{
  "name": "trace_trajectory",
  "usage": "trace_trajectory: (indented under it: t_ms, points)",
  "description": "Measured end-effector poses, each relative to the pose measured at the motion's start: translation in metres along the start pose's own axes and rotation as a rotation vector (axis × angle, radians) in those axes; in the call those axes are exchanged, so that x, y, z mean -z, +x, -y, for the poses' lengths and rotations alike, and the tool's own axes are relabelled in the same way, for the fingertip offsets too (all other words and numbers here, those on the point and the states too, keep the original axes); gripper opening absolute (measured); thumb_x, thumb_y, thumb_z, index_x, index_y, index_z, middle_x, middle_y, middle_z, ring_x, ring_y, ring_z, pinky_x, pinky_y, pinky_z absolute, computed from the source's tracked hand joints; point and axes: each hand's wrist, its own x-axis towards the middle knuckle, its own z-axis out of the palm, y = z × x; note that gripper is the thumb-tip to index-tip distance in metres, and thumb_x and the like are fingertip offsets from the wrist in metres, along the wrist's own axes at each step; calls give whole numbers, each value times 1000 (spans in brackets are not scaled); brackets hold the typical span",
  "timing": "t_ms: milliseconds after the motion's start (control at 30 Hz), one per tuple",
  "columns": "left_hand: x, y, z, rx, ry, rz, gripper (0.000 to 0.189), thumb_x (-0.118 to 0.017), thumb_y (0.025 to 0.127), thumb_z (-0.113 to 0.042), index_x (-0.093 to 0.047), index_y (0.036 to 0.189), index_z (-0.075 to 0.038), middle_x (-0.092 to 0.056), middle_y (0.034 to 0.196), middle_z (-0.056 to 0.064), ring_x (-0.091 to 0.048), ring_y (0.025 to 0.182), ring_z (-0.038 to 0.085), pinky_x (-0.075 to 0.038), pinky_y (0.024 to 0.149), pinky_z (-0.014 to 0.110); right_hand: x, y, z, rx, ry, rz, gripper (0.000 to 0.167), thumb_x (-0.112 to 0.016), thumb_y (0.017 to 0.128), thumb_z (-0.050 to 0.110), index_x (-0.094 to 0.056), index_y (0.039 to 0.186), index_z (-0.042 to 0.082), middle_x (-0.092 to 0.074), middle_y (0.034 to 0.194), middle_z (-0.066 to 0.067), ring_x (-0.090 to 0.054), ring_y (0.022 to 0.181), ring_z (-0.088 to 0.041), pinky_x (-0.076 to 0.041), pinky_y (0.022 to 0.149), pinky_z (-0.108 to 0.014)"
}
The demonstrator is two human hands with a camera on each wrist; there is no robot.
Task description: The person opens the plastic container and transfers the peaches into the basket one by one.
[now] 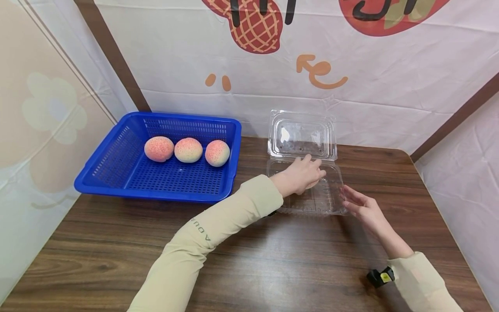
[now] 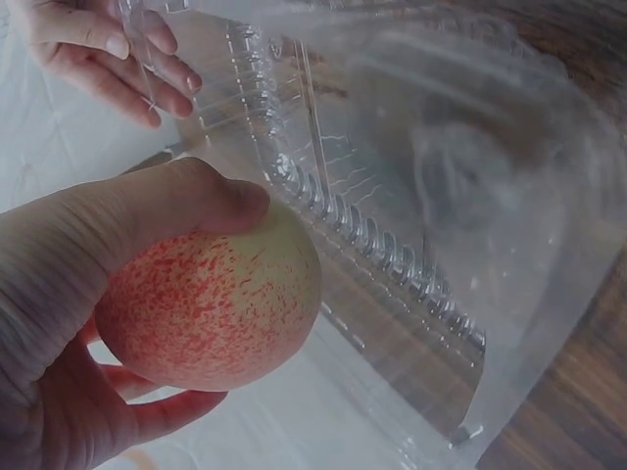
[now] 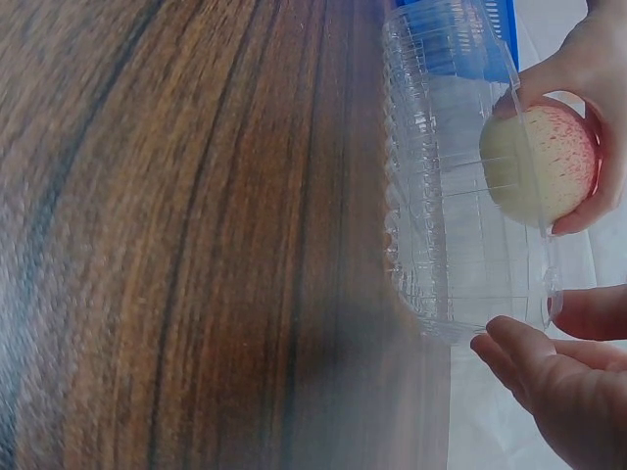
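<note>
A pink-and-cream peach (image 2: 216, 313) is gripped in my left hand (image 1: 302, 175), with the thumb on top and the fingers curled beneath. That hand reaches over the base of a clear plastic clamshell box (image 1: 327, 193), whose lid (image 1: 302, 130) stands raised at the back. In the head view the hand hides most of the fruit. My right hand (image 1: 366, 212) is at the box's right side, its fingers fairly straight and their tips at the wall and rim. The right wrist view shows the peach (image 3: 544, 162) behind the clear wall.
To the left stands a blue perforated basket (image 1: 82, 184) holding three more peaches (image 1: 188, 150) in a row. Both basket and box are on a dark wooden table (image 1: 288, 264). A printed white cloth (image 1: 175, 56) hangs close behind them.
</note>
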Motion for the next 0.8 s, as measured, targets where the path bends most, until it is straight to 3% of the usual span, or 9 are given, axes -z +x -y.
trace_trajectory:
  t_ms: [333, 500, 800]
  points:
    - [7, -3, 5, -7, 54, -4, 27, -46, 92, -21, -49, 119, -19, -45, 118, 3, -43, 106, 25, -46, 80, 35, 0, -1, 2, -1, -16, 2, 56, -46, 93, 4, -18, 139, -11, -23, 139, -31, -42, 120, -6, -41, 84, -10]
    - [11, -6, 9, -2, 75, -27, 30, -49, 91, -19, -49, 120, -19, -44, 120, 3, -43, 106, 25, -45, 81, 37, 0, -1, 2, 3, -13, 4, 56, -46, 93, 4, -18, 139, -11, -23, 139, -31, -41, 122, -9, -41, 84, -10]
    - [15, -10, 16, -2, 93, -53, 35, -55, 85, -8, -51, 119, -19, -46, 117, 3, -45, 103, 23, -47, 77, 32, 0, -2, 0, -4, -9, 3, 56, -46, 93, 5, -18, 140, -10, -23, 140, -31, -44, 117, -1, -41, 83, -10]
